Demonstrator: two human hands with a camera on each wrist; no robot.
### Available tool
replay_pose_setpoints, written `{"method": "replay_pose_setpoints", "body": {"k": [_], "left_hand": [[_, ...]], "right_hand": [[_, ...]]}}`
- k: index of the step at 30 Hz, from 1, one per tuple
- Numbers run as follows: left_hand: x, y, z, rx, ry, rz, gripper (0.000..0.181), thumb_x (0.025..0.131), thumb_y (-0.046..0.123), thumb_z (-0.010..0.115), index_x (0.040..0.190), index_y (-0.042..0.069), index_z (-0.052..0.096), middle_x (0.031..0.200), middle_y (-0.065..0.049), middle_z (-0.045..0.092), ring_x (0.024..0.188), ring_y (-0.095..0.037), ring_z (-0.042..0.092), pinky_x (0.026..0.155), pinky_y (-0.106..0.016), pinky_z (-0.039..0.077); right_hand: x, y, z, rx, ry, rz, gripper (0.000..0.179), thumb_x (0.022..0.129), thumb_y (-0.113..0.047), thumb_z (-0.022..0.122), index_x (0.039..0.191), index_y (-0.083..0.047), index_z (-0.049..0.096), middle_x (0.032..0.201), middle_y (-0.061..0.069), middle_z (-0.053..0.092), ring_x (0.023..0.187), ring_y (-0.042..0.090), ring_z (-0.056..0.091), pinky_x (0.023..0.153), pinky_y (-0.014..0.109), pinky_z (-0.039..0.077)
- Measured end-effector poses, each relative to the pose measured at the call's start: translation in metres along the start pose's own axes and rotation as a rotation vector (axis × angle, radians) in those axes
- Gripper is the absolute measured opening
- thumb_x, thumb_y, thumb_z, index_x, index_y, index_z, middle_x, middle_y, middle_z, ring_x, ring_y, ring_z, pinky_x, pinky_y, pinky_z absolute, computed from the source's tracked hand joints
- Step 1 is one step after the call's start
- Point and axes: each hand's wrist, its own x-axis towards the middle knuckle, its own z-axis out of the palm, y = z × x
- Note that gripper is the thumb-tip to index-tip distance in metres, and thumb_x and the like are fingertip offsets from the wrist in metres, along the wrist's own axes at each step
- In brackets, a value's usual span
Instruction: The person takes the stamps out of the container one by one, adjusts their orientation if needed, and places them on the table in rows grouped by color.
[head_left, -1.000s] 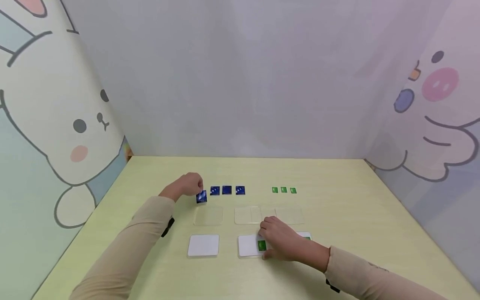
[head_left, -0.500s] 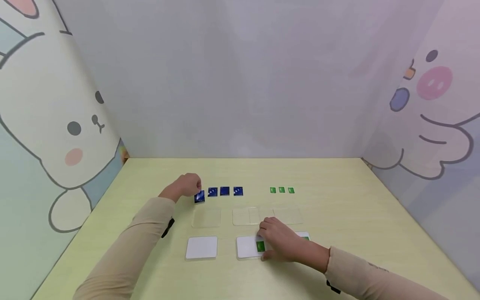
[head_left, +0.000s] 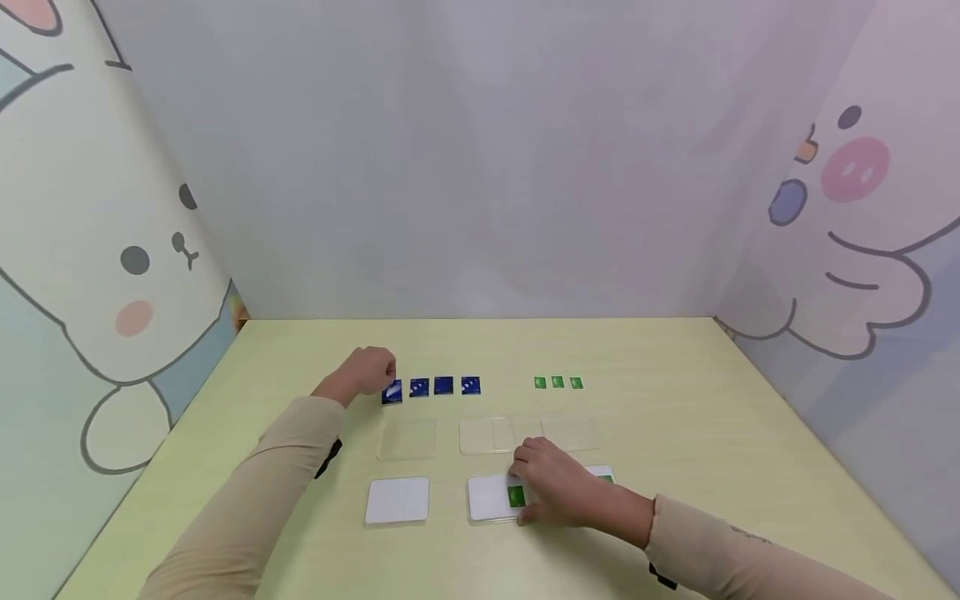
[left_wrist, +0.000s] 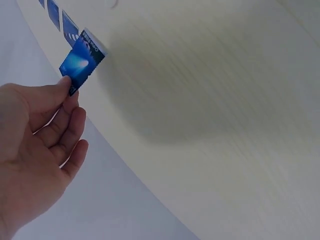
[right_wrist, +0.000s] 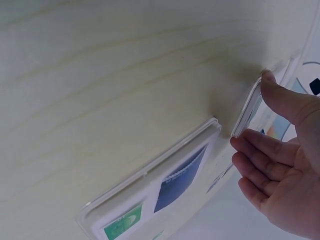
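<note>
In the left wrist view my left hand [left_wrist: 47,130] pinches a blue postage stamp [left_wrist: 82,62] with a toothed edge and a bright streak printed on it. It lifts the stamp tilted beside the row of blue stamps [head_left: 443,385]. My right hand [head_left: 558,483] spans a clear flat case [right_wrist: 249,110] with a white card inside, thumb on the near edge and fingertips at the far edge. A green stamp [head_left: 516,497] lies on that card, left of my fingers. Another case [right_wrist: 147,185], bearing a blue stamp [right_wrist: 181,181] and a green one [right_wrist: 123,222], is partly hidden behind my hand in the head view.
At the left front lies a case with a plain white card [head_left: 397,501]. Behind the cases is a row of clear lids [head_left: 407,439]. Small green stamps [head_left: 557,382] line up at the back right of the table [head_left: 660,400]. Fabric walls border the table.
The head view has turned slightly, so everything sits a little further left. My left hand keeps its pinch on the blue stamp, and my right hand stays at the case.
</note>
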Motion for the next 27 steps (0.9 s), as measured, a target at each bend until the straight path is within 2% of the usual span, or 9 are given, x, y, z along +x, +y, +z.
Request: {"method": "replay_pose_setpoints", "body": {"k": [6,12,27], "left_hand": [[0.004,0.001,0.001,0.027,0.02,0.023,0.015,0.092,0.005,0.057,0.078,0.008,0.062,0.076,-0.003,0.061,0.073,-0.017,0.052,0.096,-0.051,0.041],[0.012,-0.002,0.004,0.092,0.024,0.035,0.014,0.092,0.007,0.058,0.079,0.009,0.063,0.079,-0.003,0.064,0.074,-0.018,0.053,0.093,-0.049,0.042],[0.02,0.0,0.006,0.173,-0.008,0.037,0.012,0.094,0.009,0.058,0.084,0.009,0.065,0.084,-0.004,0.067,0.078,-0.019,0.056,0.092,-0.047,0.044]], "right_hand": [[0.0,0.0,0.0,-0.015,0.0,-0.006,0.054,0.072,-0.048,0.084,0.108,-0.011,0.071,0.101,-0.002,0.068,0.092,0.012,0.052,0.092,0.03,0.047],[0.001,-0.001,-0.001,-0.007,-0.006,-0.009,0.053,0.072,-0.047,0.084,0.109,-0.011,0.071,0.102,-0.002,0.067,0.093,0.012,0.052,0.093,0.03,0.047],[0.002,0.0,-0.001,-0.006,-0.012,-0.009,0.053,0.073,-0.048,0.083,0.109,-0.011,0.071,0.102,-0.002,0.068,0.094,0.012,0.053,0.093,0.03,0.047]]}}
